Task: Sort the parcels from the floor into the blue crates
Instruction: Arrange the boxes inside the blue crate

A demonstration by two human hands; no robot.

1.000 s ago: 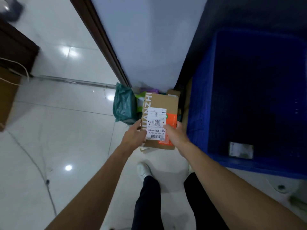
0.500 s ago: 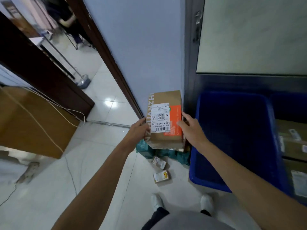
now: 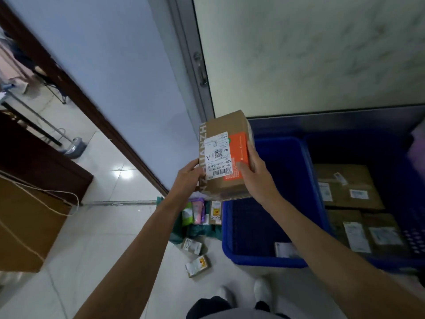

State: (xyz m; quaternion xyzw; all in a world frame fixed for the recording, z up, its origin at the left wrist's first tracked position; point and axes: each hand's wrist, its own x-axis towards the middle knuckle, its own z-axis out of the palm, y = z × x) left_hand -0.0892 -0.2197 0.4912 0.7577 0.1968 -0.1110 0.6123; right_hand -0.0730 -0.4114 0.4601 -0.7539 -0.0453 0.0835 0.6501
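Observation:
I hold a brown cardboard parcel (image 3: 224, 125) with a white shipping label and an orange patch, raised above the floor beside the wall. My left hand (image 3: 187, 178) grips its left edge and my right hand (image 3: 255, 171) grips its right side, thumb on the orange patch. Below and to the right stands a blue crate (image 3: 312, 171) with one small white-labelled item near its front. A second blue crate (image 3: 411, 203) further right holds several brown labelled boxes. More small parcels (image 3: 195, 256) and coloured pouches (image 3: 195, 210) lie on the floor under the held box.
A pale blue wall with a dark brown skirting runs diagonally behind the parcel. A metal door frame (image 3: 197, 72) rises behind the crates. At the left sit a brown cardboard box (image 3: 27, 222) with a white cord, dark furniture and a mop. My shoes (image 3: 259, 293) stand on white tiles.
Both hands have lifted the parcel up from the floor pile and carried it right, toward the blue crates. The view has tilted upward, and the second crate with boxes has come into sight.

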